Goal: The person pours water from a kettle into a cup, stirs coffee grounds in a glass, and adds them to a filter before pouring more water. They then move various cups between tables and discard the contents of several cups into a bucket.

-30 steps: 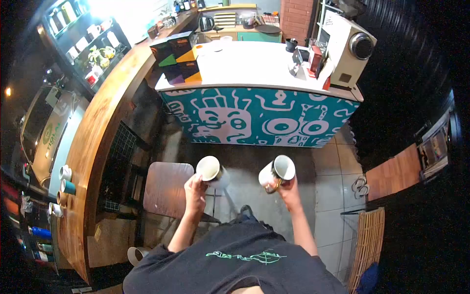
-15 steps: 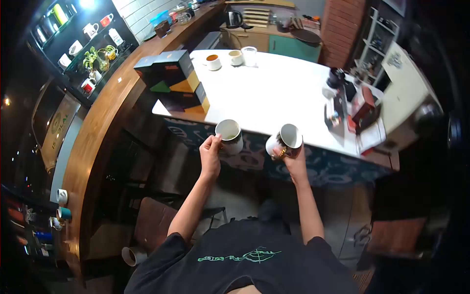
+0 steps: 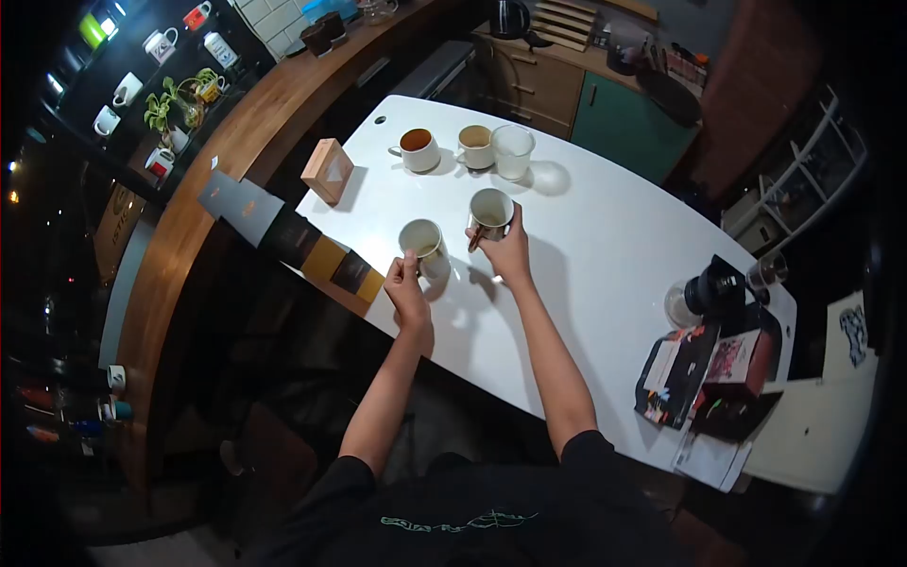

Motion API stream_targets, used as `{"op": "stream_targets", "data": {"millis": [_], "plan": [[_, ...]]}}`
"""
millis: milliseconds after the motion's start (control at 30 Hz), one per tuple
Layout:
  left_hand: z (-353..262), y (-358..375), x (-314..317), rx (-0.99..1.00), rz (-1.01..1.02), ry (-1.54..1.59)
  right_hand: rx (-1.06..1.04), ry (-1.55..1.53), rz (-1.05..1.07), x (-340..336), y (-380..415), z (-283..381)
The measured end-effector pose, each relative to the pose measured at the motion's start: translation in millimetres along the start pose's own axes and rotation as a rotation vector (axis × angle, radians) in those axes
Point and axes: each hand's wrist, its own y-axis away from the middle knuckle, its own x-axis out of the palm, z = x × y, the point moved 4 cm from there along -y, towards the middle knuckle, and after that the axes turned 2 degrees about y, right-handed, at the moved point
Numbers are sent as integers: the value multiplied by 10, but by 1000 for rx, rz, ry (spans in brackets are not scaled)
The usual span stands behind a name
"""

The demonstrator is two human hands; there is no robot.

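Observation:
My left hand (image 3: 408,295) is closed on the handle side of a white mug (image 3: 430,261), held over the near part of the white table (image 3: 586,274). My right hand (image 3: 507,249) wraps round a second white mug (image 3: 491,215), a little farther in and to the right. Its brown handle points toward me. Both mugs are roughly upright with their open tops showing. Beyond them on the table stand a white mug with an orange inside (image 3: 419,159), a cream mug (image 3: 475,151) and a clear glass (image 3: 513,163).
A small wooden-coloured box (image 3: 328,174) and black-and-yellow boxes (image 3: 302,244) are at the table's left edge. At the right lie packets (image 3: 675,369), a red-and-black box (image 3: 737,364) and a black-topped glass vessel (image 3: 704,291). A wooden counter (image 3: 222,203) runs along the left.
I have come closer to the table. Both mugs have moved from before its near edge to over its top, still in my hands. The right one is now farther forward and more upright.

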Motion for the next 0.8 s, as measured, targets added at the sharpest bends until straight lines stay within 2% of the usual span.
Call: {"op": "stream_targets", "data": {"millis": [167, 233, 433, 500, 667, 800], "plan": [[140, -189, 82, -13, -56, -23, 13, -1, 47, 235, -300, -222], [183, -217, 113, -38, -67, -67, -81, 94, 10, 272, -372, -255], [281, -342, 125, -31, -78, -53, -2, 36, 115, 367, -534, -310], [268, -337, 150, -35, -79, -60, -36, 38, 94, 361, -561, -294], [170, -341, 261, -147, -57, -194, -66, 81, 137, 432, -587, -352], [242, -352, 151, -52, -30, -348, -62, 46, 177, 410, -590, -421]]}}
